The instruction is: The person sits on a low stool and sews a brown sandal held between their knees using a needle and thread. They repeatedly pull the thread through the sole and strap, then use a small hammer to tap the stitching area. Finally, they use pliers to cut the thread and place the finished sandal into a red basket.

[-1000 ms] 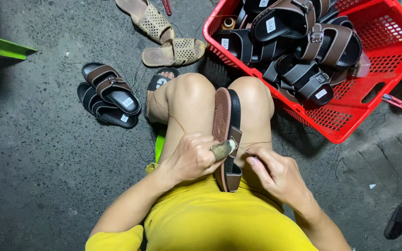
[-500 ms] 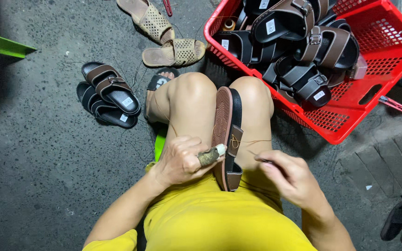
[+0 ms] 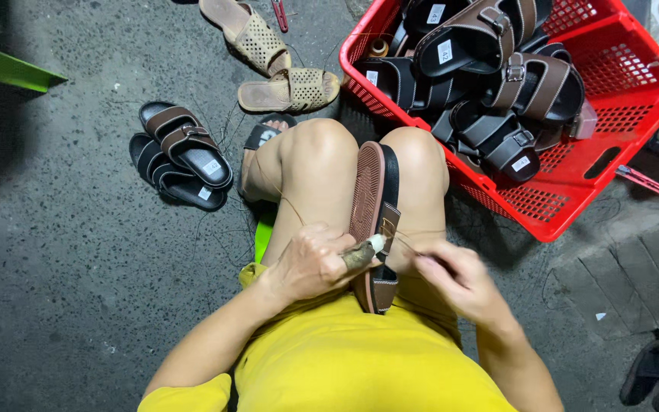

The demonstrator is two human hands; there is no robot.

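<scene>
A brown sandal [image 3: 371, 206] stands on its side, clamped between my bare knees, sole edge up. My left hand [image 3: 310, 263] grips a short awl-like tool with a wrapped handle [image 3: 361, 252], its tip against the sandal's side near the strap. My right hand [image 3: 455, 278] is just right of the sandal, fingers pinched on a thin thread [image 3: 413, 246] that runs to the sandal. I wear yellow clothing.
A red plastic basket [image 3: 612, 91] full of dark strapped sandals stands at the upper right. A pair of black-and-brown sandals [image 3: 181, 156] lies to the left on the concrete floor, two tan perforated slippers [image 3: 268, 57] lie beyond my knees. A green board [image 3: 9, 69] is far left.
My right hand has drawn away to the right of the sandal, pulling the thread out. My left hand stays on the tool at the sandal's side.
</scene>
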